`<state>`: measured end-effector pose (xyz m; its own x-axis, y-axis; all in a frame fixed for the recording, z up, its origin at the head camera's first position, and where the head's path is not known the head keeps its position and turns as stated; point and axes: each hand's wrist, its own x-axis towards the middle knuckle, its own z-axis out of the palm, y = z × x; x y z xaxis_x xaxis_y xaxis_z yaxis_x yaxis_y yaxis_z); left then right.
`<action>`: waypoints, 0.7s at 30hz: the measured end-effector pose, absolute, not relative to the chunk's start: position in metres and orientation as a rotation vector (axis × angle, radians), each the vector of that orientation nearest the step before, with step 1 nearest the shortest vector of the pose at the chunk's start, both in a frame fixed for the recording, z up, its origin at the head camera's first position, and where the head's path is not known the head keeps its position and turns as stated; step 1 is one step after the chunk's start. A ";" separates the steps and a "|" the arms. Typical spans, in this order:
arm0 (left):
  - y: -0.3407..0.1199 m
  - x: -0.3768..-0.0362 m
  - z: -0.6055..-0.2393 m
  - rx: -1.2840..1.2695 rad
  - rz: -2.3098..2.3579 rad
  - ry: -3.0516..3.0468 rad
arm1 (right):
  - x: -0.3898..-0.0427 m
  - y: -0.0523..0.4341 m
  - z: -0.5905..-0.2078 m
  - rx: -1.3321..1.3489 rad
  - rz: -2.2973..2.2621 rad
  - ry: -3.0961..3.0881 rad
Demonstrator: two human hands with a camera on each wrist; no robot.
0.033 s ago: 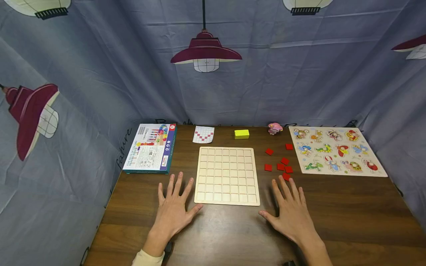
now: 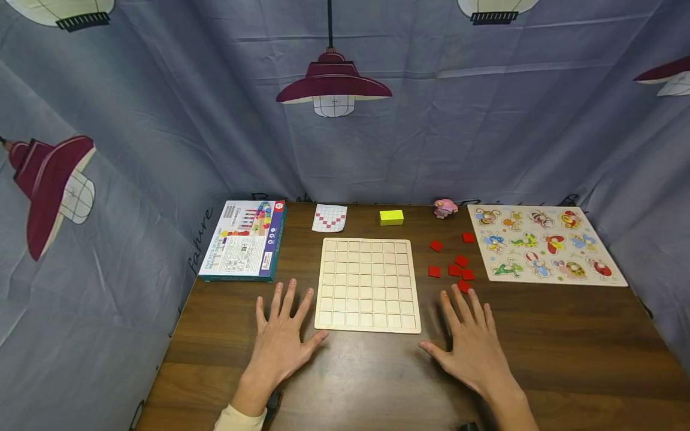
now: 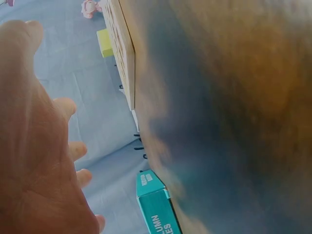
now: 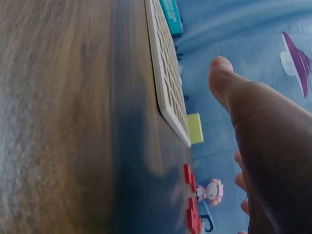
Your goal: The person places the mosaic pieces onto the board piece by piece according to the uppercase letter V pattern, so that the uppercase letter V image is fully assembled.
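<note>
A pale wooden grid board [image 2: 368, 284] with bare squares lies in the middle of the brown table [image 2: 566, 341]. My left hand [image 2: 283, 338] rests flat on the table beside the board's near left corner, fingers spread, holding nothing. My right hand [image 2: 470, 338] lies flat to the right of the board, fingers straight. Its fingertips are just short of several red square tiles [image 2: 455, 269] scattered there. In the left wrist view the left hand [image 3: 34, 146] fills the left side, with the board's edge [image 3: 124, 58] beyond. The right wrist view shows the right hand [image 4: 265, 146], the board [image 4: 168, 83] and red tiles [image 4: 191, 195].
At the back of the table are a red-and-white pattern card [image 2: 329, 217], a yellow block [image 2: 391, 217] and a small pink figure [image 2: 445, 208]. A colourful game box [image 2: 245, 240] lies at the left, an animal peg puzzle [image 2: 544, 250] at the right. Blue printed fabric surrounds the table.
</note>
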<state>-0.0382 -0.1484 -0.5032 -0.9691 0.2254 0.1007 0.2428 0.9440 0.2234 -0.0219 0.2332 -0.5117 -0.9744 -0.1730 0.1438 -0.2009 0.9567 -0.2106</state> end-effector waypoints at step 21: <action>-0.147 -0.065 -0.536 -0.463 -1.013 -3.022 | -0.078 0.298 -0.561 -0.023 0.832 -2.668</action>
